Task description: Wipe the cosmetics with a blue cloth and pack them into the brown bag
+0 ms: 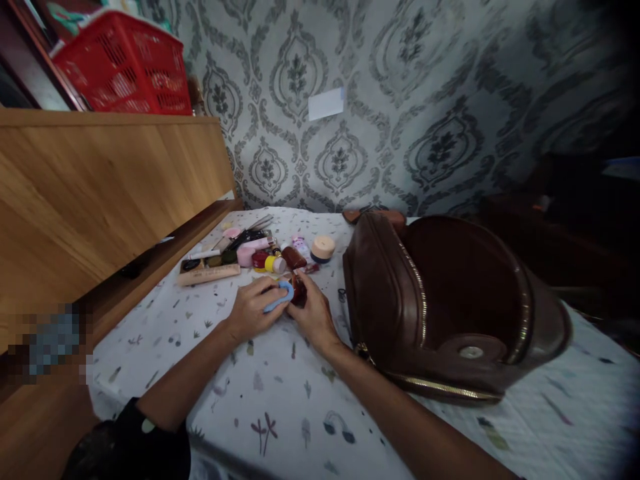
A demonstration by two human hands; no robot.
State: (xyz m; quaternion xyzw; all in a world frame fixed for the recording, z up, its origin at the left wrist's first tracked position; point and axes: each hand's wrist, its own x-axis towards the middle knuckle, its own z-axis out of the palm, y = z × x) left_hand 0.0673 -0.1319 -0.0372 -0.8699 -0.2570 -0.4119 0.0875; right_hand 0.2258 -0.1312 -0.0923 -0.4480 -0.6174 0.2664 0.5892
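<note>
Between the fingers of my left hand [253, 310] is a light blue pad [283, 295], pressed against a small dark reddish-brown glossy container [299, 289]. My right hand [316, 319] grips that container from the right, and fingers cover much of it. Just beyond my hands lies a group of cosmetics: a tan tube [210, 274], a yellow-and-red bottle [269, 263], a pink item [246, 256], a brown item [294, 257] and a round jar with a beige lid [323, 248]. All of this is on a white patterned cloth [220, 400].
A large brown leather bag [385, 287] with gold zips lies open to the right. Behind it sits a flat brown item [395, 217]. A wooden panel [110, 193] borders the left, with a red basket [125, 67] on top. Patterned wallpaper [340, 160] closes off the back.
</note>
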